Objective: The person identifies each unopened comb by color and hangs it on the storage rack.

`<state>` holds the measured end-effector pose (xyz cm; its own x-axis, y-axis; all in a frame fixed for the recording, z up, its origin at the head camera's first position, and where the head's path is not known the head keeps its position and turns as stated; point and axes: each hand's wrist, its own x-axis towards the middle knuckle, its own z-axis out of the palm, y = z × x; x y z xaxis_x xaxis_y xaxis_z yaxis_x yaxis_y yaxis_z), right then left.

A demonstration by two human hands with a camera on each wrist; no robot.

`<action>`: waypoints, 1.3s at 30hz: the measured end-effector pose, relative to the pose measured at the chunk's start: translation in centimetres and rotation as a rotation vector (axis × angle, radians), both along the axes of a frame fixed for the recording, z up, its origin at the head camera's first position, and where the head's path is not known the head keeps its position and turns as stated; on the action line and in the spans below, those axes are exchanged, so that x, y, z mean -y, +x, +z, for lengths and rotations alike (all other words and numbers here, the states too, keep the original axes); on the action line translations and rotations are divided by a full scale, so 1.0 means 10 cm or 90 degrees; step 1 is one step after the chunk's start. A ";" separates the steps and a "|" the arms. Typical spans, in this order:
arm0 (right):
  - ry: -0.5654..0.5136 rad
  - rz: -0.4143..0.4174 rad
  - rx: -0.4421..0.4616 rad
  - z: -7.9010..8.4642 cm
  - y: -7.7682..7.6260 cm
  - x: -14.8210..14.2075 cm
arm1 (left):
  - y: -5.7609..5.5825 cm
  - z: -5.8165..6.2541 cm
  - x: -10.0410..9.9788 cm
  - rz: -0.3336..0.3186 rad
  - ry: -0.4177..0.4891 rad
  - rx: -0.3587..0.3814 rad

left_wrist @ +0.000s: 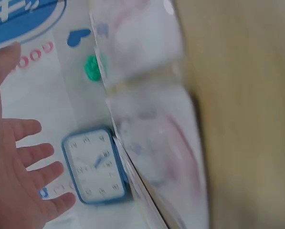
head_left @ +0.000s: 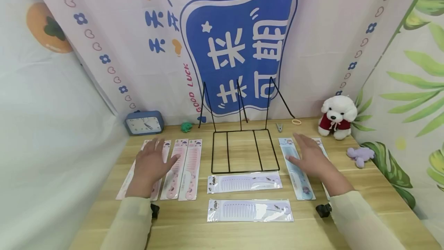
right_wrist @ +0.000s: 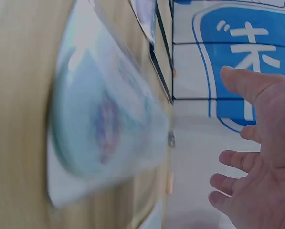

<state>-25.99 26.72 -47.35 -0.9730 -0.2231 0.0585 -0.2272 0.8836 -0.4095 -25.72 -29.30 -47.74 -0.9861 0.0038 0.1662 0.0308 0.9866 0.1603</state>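
Note:
My left hand [head_left: 150, 167] hovers with spread fingers over the packaged pink combs on the left, holding nothing. One pink comb [head_left: 192, 169] and another pink comb [head_left: 176, 169] lie lengthwise beside it, and more pink packaging is partly hidden beneath the hand. My right hand [head_left: 310, 157] is spread between two blue packages, its thumb overlapping the packaged blue comb [head_left: 296, 171] in the head view. The other blue package [head_left: 322, 153] is mostly covered by that hand. Two packaged lilac combs, a nearer one [head_left: 249, 210] and a farther one [head_left: 244, 183], lie crosswise between the hands.
A black wire rack [head_left: 212, 153] stands behind the lilac combs. Along the back are a blue clock [head_left: 144, 123], a green figure [head_left: 186, 127], a grey clip [head_left: 279, 127], a wooden ring [head_left: 296, 122] and a plush dog [head_left: 337, 117]. A purple toy [head_left: 360, 155] lies right.

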 end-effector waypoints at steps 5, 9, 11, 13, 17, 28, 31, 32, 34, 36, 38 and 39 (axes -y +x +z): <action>-0.042 0.006 0.065 -0.09 -0.04 0.16 | 0.09 -0.06 0.27 0.026 0.033 0.044; -0.028 0.018 0.073 -0.12 -0.10 0.30 | 0.16 -0.09 0.46 0.079 0.083 0.133; -0.024 0.029 0.078 -0.13 -0.12 0.37 | 0.18 -0.09 0.54 0.112 0.106 0.172; -0.019 0.039 0.089 -0.14 -0.13 0.43 | 0.20 -0.09 0.60 0.133 0.114 0.190; 0.000 0.048 0.108 -0.17 -0.14 0.51 | 0.21 -0.09 0.69 0.157 0.091 0.195; 0.012 0.023 0.132 -0.26 -0.18 0.58 | 0.25 -0.15 0.85 0.207 0.095 0.190; 0.001 0.026 0.136 -0.29 -0.19 0.58 | 0.26 -0.14 0.87 0.214 0.097 0.197; -0.001 0.029 0.136 -0.29 -0.20 0.58 | 0.26 -0.13 0.88 0.215 0.097 0.200; -0.007 0.036 0.135 -0.30 -0.20 0.58 | 0.26 -0.13 0.88 0.214 0.095 0.205; -0.006 0.042 0.131 -0.31 -0.21 0.57 | 0.25 -0.14 0.90 0.216 0.100 0.211; -0.007 0.045 0.131 -0.31 -0.21 0.57 | 0.24 -0.13 0.90 0.219 0.096 0.221; -0.008 0.046 0.131 -0.31 -0.22 0.56 | 0.23 -0.13 0.89 0.223 0.101 0.224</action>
